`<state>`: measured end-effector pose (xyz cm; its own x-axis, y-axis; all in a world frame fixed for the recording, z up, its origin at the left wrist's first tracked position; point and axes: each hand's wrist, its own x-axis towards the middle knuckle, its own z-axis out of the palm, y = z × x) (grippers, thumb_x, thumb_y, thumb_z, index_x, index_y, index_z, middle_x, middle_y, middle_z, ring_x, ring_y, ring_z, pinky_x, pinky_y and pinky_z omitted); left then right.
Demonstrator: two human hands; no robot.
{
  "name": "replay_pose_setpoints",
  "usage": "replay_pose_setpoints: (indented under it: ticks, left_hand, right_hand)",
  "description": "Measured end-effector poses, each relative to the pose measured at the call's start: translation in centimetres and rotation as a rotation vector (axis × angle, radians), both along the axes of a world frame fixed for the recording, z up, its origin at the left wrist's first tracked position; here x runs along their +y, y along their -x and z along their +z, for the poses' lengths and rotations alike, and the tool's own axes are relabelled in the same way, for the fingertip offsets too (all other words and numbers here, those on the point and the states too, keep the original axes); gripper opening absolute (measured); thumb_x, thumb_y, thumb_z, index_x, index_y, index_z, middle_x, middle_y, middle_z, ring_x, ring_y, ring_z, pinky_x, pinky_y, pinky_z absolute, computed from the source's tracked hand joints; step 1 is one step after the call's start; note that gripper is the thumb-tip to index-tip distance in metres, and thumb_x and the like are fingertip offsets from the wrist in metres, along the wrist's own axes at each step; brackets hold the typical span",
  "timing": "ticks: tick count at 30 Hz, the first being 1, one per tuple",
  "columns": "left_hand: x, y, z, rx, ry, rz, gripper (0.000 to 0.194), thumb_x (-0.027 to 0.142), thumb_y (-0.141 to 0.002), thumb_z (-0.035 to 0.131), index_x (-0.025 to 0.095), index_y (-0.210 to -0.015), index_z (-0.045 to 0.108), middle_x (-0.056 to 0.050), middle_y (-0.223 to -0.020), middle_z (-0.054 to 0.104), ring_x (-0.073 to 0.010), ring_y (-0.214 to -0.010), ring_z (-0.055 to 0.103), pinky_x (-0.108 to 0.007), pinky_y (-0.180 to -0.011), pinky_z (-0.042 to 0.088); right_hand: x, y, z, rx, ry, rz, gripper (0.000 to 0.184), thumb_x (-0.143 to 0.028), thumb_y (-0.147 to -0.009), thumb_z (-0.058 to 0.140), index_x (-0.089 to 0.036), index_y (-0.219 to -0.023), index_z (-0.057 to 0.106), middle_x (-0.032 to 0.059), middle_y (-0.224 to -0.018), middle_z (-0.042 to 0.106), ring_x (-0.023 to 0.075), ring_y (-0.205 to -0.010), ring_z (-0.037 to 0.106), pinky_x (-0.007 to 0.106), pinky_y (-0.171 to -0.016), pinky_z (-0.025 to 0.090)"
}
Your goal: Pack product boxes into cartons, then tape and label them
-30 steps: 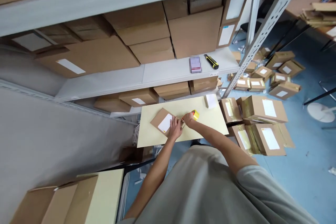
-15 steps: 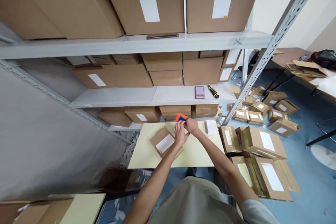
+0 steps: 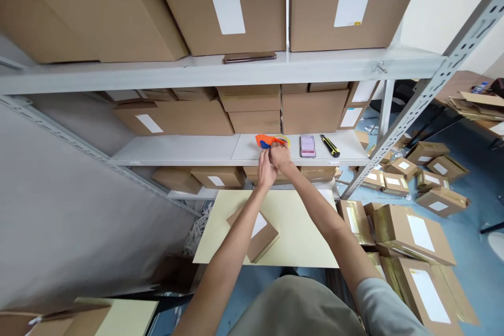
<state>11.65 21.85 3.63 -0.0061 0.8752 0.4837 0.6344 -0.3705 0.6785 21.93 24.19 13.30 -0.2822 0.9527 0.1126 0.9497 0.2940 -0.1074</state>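
My right hand (image 3: 280, 155) is closed around an orange and blue tape dispenser (image 3: 261, 140) with a yellowish ring of tape on its right side. It is held up in front of the middle shelf. My left hand (image 3: 266, 169) is pressed close beside the right, its fingers closed at the dispenser's underside; what the fingertips pinch is partly hidden. Below my forearms a flat cardboard box (image 3: 263, 244) with a white label lies askew on the pale yellow table (image 3: 303, 231), partly covered by my left arm.
On the middle shelf (image 3: 189, 148) lie a phone-like flat item (image 3: 307, 146) and a yellow-black box cutter (image 3: 329, 145). Large cartons (image 3: 252, 5) fill the upper shelf. A perforated rack post (image 3: 409, 110) stands at right, with stacked boxes (image 3: 413, 233) on the floor beside the table.
Both hands have moved forward and up with the tape dispenser, from over the table to the middle shelf's front. The camera view has shifted slightly, and more of the box on the table shows.
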Motion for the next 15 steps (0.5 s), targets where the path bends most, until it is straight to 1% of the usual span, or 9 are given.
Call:
replay_pose_setpoints:
  ticks: [4, 6, 8, 10, 12, 13, 14, 15]
  left_hand:
    - [0.3, 0.3, -1.8, 0.077, 0.080, -0.075, 0.083, 0.015, -0.099, 0.064, 0.015, -0.178, 0.039, -0.021, -0.184, 0.045, -0.0354, -0.179, 0.032, -0.054, -0.147, 0.032]
    - [-0.5, 0.5, -3.1, 0.096, 0.099, -0.109, 0.081, 0.018, -0.102, 0.062, 0.014, -0.180, 0.038, -0.021, -0.186, 0.044, -0.0350, -0.180, 0.027, -0.055, -0.148, 0.030]
    - [-2.1, 0.7, -5.0, 0.109, 0.128, -0.124, 0.080, 0.021, -0.105, 0.060, 0.015, -0.181, 0.036, -0.020, -0.186, 0.044, -0.0339, -0.181, 0.025, -0.055, -0.148, 0.029]
    - [-4.9, 1.2, -7.5, 0.114, 0.183, -0.113, 0.079, 0.024, -0.107, 0.059, 0.018, -0.182, 0.035, -0.019, -0.186, 0.044, -0.0326, -0.181, 0.025, -0.056, -0.148, 0.028]
    - [-8.8, 2.1, -10.5, 0.115, 0.267, -0.095, 0.079, 0.024, -0.107, 0.057, 0.019, -0.183, 0.033, -0.018, -0.186, 0.043, -0.0317, -0.182, 0.024, -0.057, -0.148, 0.028]
    - [-11.1, 2.6, -11.9, 0.116, 0.318, -0.087, 0.080, 0.023, -0.107, 0.057, 0.019, -0.183, 0.032, -0.018, -0.187, 0.042, -0.0316, -0.182, 0.023, -0.057, -0.148, 0.029]
    - [-13.5, 3.1, -13.3, 0.121, 0.375, -0.081, 0.081, 0.021, -0.106, 0.056, 0.019, -0.183, 0.032, -0.018, -0.187, 0.042, -0.0314, -0.182, 0.023, -0.057, -0.147, 0.029]
    - [-16.0, 3.7, -14.6, 0.129, 0.436, -0.076, 0.081, 0.020, -0.105, 0.056, 0.019, -0.183, 0.033, -0.018, -0.187, 0.042, -0.0313, -0.182, 0.023, -0.056, -0.147, 0.029]
  right_hand:
    - [2.5, -0.2, -1.6, -0.008, 0.003, 0.011, 0.053, -0.009, -0.109, 0.040, 0.004, -0.156, 0.061, 0.0341, -0.142, 0.076, 0.0372, -0.140, 0.069, 0.049, -0.132, 0.035]
    - [3.5, -0.6, -2.6, -0.010, 0.019, 0.014, 0.056, -0.009, -0.109, 0.039, 0.006, -0.160, 0.058, 0.0350, -0.147, 0.074, 0.0378, -0.145, 0.065, 0.050, -0.135, 0.032]
    - [3.9, -1.0, -3.6, 0.001, 0.001, -0.002, 0.063, -0.009, -0.110, 0.036, 0.009, -0.169, 0.048, 0.0360, -0.158, 0.067, 0.0382, -0.152, 0.058, 0.051, -0.137, 0.028]
    - [3.4, -1.4, -4.8, 0.028, -0.075, -0.031, 0.069, -0.009, -0.111, 0.032, 0.010, -0.176, 0.037, 0.0353, -0.171, 0.055, 0.0387, -0.161, 0.048, 0.053, -0.140, 0.024]
    - [1.5, -2.2, -6.8, 0.063, -0.156, -0.061, 0.070, -0.010, -0.112, 0.030, 0.006, -0.180, 0.032, 0.0321, -0.180, 0.046, 0.0396, -0.166, 0.040, 0.055, -0.139, 0.024]
    - [0.0, -2.7, -8.2, 0.075, -0.165, -0.072, 0.070, -0.011, -0.113, 0.029, 0.003, -0.181, 0.032, 0.0310, -0.181, 0.044, 0.0403, -0.166, 0.039, 0.057, -0.138, 0.027]
    - [-2.0, -3.3, -9.9, 0.079, -0.142, -0.080, 0.069, -0.012, -0.114, 0.029, 0.001, -0.181, 0.035, 0.0308, -0.179, 0.046, 0.0412, -0.163, 0.042, 0.057, -0.135, 0.031]
    - [-4.3, -3.9, -11.9, 0.071, -0.083, -0.084, 0.066, -0.013, -0.114, 0.028, 0.000, -0.178, 0.040, 0.0314, -0.175, 0.051, 0.0419, -0.158, 0.047, 0.057, -0.131, 0.035]
